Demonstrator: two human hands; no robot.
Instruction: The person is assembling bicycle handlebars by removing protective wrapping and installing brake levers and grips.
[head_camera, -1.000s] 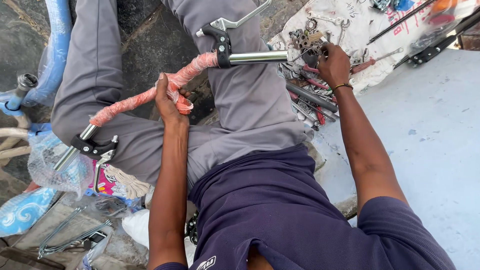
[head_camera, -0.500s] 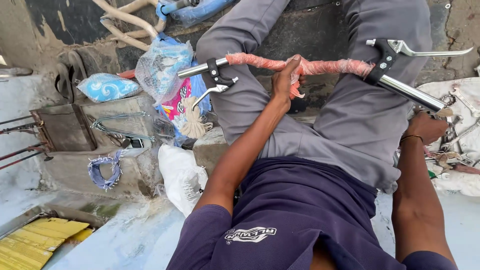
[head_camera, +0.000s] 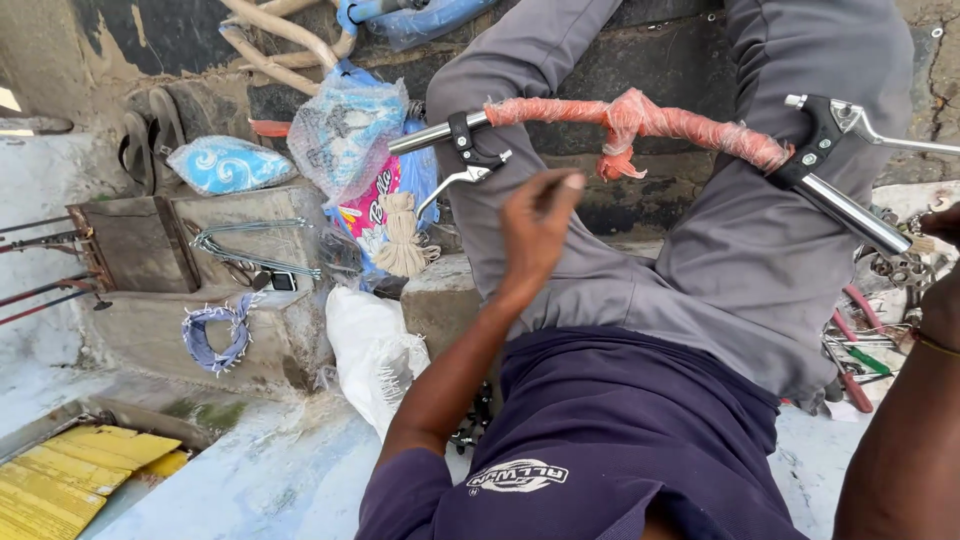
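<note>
Your left hand (head_camera: 535, 225) hangs in the air over your lap, fingers loosely curled and holding nothing, just below the handlebar (head_camera: 640, 118) without touching it. The handlebar lies across your knees, its middle wrapped in orange-red plastic film with a loose knot of wrap hanging at the centre. Chrome ends stick out on both sides. A black brake lever (head_camera: 468, 160) is clamped on the end nearer your left hand, and a second brake lever (head_camera: 850, 125) sits on the other end, its silver blade pointing toward the frame's right edge. Your right hand (head_camera: 940, 285) is at the far right edge, mostly cut off, so you cannot tell how its fingers stand; it is near the chrome bar end and a pile of small metal parts (head_camera: 900, 265). Beside your left knee sit a clear plastic bag (head_camera: 345, 125), a bundle of string (head_camera: 400, 235) and a white sack (head_camera: 375, 350).
</note>
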